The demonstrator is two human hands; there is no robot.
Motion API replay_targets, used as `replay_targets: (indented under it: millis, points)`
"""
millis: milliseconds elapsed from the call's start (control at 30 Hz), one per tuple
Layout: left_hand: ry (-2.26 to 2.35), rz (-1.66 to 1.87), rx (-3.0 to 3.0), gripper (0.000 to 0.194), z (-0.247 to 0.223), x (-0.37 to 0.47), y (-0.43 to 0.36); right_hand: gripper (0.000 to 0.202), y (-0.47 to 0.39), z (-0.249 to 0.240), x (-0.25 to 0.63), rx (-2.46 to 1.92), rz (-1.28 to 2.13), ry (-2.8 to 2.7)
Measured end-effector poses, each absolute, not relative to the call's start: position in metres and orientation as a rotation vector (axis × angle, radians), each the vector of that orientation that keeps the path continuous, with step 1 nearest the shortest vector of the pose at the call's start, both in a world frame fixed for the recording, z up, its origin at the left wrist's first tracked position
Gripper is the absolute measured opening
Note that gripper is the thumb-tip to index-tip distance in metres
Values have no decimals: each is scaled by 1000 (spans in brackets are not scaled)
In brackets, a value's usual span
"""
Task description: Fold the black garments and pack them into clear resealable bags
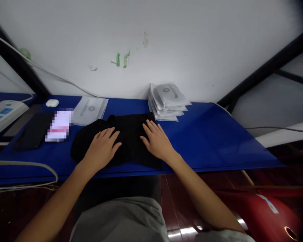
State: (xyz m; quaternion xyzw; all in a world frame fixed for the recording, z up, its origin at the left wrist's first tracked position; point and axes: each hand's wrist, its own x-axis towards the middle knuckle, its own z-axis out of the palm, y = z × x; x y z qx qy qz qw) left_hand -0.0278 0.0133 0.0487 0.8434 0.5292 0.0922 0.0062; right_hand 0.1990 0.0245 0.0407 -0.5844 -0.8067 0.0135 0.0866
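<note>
Black cloth [131,134], perhaps a folded garment, lies on the blue table [204,141] near its front edge. My left hand [102,146] rests flat on the left part of the cloth, its fingers stretched out. On the right part, my right hand [156,139] also lies flat with the fingers a little apart. Neither hand grips anything. Just behind the cloth, to the left, is a flat translucent bag [90,110] with printed lettering. A stack of similar packed bags [169,97] stands behind my right hand, against the wall.
At the left are a dark phone or tablet [31,132], a pixelated bright item [59,126] and a small white case [52,103]. A power strip [6,112] stands at the far left. Cables [22,163] cross the left front edge. A red object [265,215] is below right.
</note>
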Motion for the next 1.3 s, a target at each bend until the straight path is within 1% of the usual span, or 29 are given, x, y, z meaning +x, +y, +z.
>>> replay_targets:
  millis: [133,300,633,800,900,1033,1100,1200,1300]
  points:
    - [1681,138,2534,64,29,-27,20,64,16,35,187,-1650,206,-2464]
    - [1681,174,2534,67,21,-29,21,65,16,23,191,-1620,236,-2501]
    - [1616,215,2532,66,21,-33,23,62,21,24,202,-1546,252,-2531]
    - [1572,281,2537,62,19,-38,23,61,25,24,208,-1510,224,-2545]
    - [1508,423,2613,56,22,-43,14,52,18,27,208,-1483,167,-2480]
    - [1399,600,2715,41,31,-59,-12,38,-10,38,205,-1391,92,-2349]
    - [1399,544,2698,38,35,-69,-25,31,-25,44,204,-1330,161,-2379]
    - [1412,434,2661,40,38,-81,-36,28,-40,51,204,-1316,272,-2494]
    - [1382,358,2642,42,38,-86,-37,27,-44,54,203,-1347,255,-2546]
